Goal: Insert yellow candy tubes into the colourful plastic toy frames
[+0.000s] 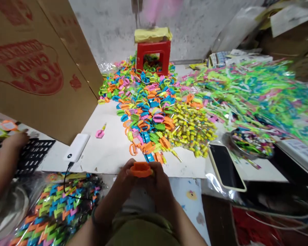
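Observation:
Both my hands meet low in the middle of the view around one orange plastic piece (141,169). My left hand (124,182) grips its left side and my right hand (159,182) grips its right side. Just beyond them, on a white sheet (110,150), lies a big heap of coloured plastic pieces (146,109) in orange, blue, green, pink and yellow. A pile of small yellow parts (192,131) lies to the right of that heap. One pink piece (100,133) lies alone on the sheet.
A white power bank (77,147) with a black cable lies left. A phone (226,167) lies right, beside a bowl of small parts (251,142). Another person's hand (14,143) rests on a black grid at far left. A bag of assembled pieces (56,208), a cardboard box (41,68) and a red stool (154,53) stand around.

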`<state>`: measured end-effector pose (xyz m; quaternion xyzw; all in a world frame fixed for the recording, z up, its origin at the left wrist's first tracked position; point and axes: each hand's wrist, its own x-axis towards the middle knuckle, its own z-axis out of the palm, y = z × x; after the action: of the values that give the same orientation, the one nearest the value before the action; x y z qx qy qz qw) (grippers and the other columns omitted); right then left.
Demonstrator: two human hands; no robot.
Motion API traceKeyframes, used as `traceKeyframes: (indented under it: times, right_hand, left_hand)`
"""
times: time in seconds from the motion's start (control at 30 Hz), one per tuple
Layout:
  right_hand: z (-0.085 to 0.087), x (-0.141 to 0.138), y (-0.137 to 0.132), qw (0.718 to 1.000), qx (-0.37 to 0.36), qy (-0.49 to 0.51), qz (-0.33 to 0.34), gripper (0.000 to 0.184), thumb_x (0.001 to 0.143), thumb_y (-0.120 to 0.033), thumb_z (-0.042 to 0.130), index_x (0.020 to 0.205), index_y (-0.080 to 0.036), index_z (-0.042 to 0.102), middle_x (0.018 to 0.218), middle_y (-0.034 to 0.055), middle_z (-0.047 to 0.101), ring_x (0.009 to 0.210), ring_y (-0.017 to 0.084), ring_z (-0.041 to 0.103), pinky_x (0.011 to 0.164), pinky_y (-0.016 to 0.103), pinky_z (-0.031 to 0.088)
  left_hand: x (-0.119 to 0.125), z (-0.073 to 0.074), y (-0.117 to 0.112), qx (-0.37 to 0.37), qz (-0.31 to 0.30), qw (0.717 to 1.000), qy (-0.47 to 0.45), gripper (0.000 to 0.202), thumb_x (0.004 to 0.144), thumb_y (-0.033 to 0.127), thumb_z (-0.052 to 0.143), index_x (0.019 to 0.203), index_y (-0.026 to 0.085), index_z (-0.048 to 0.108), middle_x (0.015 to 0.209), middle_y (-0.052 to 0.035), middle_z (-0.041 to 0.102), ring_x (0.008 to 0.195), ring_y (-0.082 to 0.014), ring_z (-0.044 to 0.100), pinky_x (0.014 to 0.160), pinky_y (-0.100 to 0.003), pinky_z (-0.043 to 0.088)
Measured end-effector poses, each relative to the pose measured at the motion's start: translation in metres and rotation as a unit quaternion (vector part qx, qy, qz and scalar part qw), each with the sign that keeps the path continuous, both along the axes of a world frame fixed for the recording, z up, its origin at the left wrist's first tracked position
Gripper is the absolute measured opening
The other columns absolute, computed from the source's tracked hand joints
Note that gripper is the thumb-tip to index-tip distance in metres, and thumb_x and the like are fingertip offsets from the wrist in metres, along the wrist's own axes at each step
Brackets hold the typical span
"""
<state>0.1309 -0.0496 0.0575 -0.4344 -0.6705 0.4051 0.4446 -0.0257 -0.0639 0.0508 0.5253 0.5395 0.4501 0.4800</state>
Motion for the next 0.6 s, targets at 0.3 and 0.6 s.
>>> traceKeyframes:
  times: [0.3, 0.6]
  right_hand:
    - [0.004, 0.031, -0.010, 0.999, -0.002, -0.024, 0.031, 0.027, 0.092, -0.023, 0.049, 0.119, -0.020, 0.043, 0.106, 0.0091, 0.061, 0.093, 0.019, 0.062, 0.079, 0.033, 0.052]
    - [0.009, 0.027, -0.016, 0.996, -0.014, 0.081, -0.016, 0.006, 0.095, -0.024, 0.047, 0.101, -0.023, 0.050, 0.090, 0.0029, 0.061, 0.079, 0.015, 0.060, 0.067, 0.028, 0.051]
  left_hand:
    - [0.008, 0.031, -0.003, 0.018, -0.040, 0.999, -0.031, 0.032, 0.085, 0.035, 0.065, 0.113, 0.022, 0.058, 0.114, -0.0071, 0.065, 0.107, -0.0206, 0.062, 0.094, -0.033, 0.049]
    - [0.014, 0.026, -0.012, 0.046, -0.031, 0.998, 0.028, 0.039, 0.085, 0.035, 0.064, 0.119, 0.023, 0.049, 0.115, -0.0075, 0.064, 0.104, -0.0197, 0.063, 0.090, -0.033, 0.052]
